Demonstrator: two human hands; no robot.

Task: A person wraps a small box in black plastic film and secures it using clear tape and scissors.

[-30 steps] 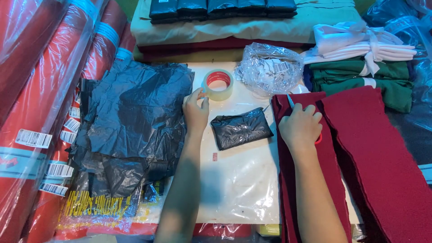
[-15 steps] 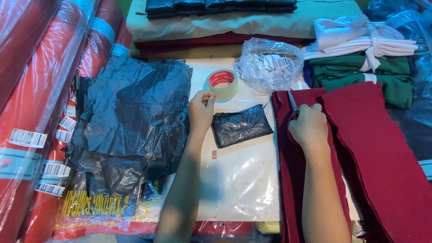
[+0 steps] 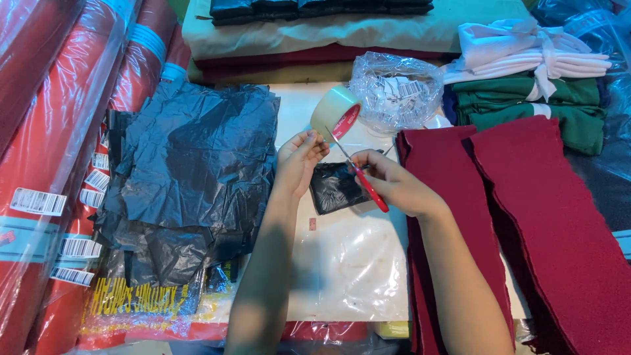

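The roll of clear packing tape [image 3: 335, 112] with a red core is lifted above the middle of the table, tilted, just in front of a crumpled clear plastic bag of tags [image 3: 394, 92]. The left hand [image 3: 299, 161] pinches the tape's free end between closed fingertips. The right hand [image 3: 388, 184] is wrapped around red-handled scissors [image 3: 358, 174], whose blades point up toward that pinched end. Below the hands lies a small folded black plastic packet [image 3: 335, 187] on a clear plastic sheet [image 3: 348, 269]. A pile of black plastic bags [image 3: 197, 164] lies left, and maroon fabric strips [image 3: 526, 217] lie right.
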